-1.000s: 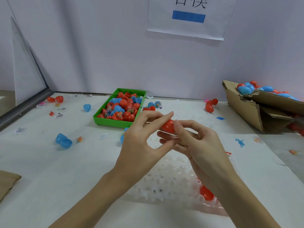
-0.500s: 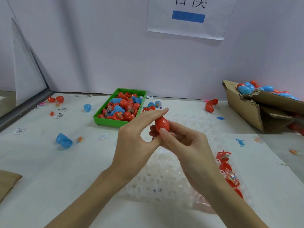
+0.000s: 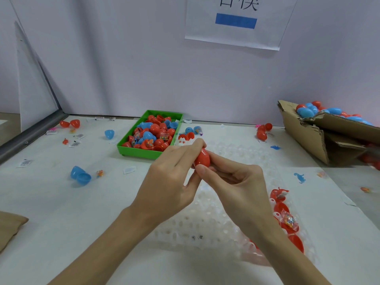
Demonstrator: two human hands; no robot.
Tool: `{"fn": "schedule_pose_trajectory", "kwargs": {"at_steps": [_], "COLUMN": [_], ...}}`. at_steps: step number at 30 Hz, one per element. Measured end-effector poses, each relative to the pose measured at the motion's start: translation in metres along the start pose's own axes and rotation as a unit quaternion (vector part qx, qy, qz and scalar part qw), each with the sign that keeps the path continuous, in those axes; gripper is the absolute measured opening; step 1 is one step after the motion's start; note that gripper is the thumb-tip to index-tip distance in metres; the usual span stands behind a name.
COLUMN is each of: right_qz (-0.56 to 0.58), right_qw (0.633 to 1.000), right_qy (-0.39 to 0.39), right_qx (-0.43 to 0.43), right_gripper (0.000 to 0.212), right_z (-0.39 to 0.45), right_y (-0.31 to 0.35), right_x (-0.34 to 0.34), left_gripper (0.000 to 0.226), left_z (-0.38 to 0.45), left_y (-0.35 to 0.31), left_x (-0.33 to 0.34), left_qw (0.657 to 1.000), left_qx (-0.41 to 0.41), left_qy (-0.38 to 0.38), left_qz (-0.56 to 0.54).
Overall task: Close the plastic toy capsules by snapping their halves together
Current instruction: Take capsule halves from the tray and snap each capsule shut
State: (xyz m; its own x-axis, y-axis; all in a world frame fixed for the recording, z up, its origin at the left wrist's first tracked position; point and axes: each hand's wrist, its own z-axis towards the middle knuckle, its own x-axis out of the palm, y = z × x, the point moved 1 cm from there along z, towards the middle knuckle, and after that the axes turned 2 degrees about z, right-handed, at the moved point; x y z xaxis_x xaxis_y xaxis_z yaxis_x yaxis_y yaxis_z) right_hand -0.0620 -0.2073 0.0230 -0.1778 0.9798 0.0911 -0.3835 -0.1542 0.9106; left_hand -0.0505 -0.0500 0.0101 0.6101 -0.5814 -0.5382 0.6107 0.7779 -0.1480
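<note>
From the head view, we see the red capsule (image 3: 202, 159) pinched between both hands: left hand (image 3: 172, 179) gripping its top, right hand (image 3: 236, 182) its lower end. We judge it light, stiff and slick, best squeezed end to end along its length.

A red egg-shaped plastic capsule (image 3: 202, 159) stands nearly upright above the table, its halves apparently joined, though fingers hide the seam. More red and blue capsule halves (image 3: 153, 134) fill a green tray.
</note>
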Motion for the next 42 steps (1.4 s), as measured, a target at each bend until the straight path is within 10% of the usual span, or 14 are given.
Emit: {"fn": "schedule_pose_trajectory", "kwargs": {"at_steps": [10,16,21,32,42], "right_qz": [-0.241,-0.406,-0.449,-0.261,-0.389], "right_qw": [0.960,0.887,0.862,0.954,0.898], "right_qy": [-0.065,-0.087,-0.070,0.063,0.015], "right_qx": [-0.130,-0.203,-0.224,-0.136,-0.205], "right_gripper": [0.038,0.035,0.038,0.053,0.054], "right_z": [0.005,0.010,0.011,0.010,0.006], "right_y": [-0.001,-0.005,-0.011,-0.003,0.002], "right_x": [-0.007,-0.016,-0.016,-0.015,-0.016], "left_gripper": [0.068,0.041,0.029,0.051,0.050], "left_z": [0.009,0.017,0.013,0.018,0.017], "left_y": [-0.001,-0.004,-0.006,0.006,0.010], "left_x": [-0.001,-0.003,0.001,-0.009,-0.008], "left_qw": [0.957,0.789,0.801,0.667,0.609], "left_qx": [-0.144,-0.345,-0.366,-0.405,-0.411], "left_qy": [0.150,0.157,0.107,0.136,0.178], "left_qz": [-0.204,-0.483,-0.461,-0.610,-0.655]}}
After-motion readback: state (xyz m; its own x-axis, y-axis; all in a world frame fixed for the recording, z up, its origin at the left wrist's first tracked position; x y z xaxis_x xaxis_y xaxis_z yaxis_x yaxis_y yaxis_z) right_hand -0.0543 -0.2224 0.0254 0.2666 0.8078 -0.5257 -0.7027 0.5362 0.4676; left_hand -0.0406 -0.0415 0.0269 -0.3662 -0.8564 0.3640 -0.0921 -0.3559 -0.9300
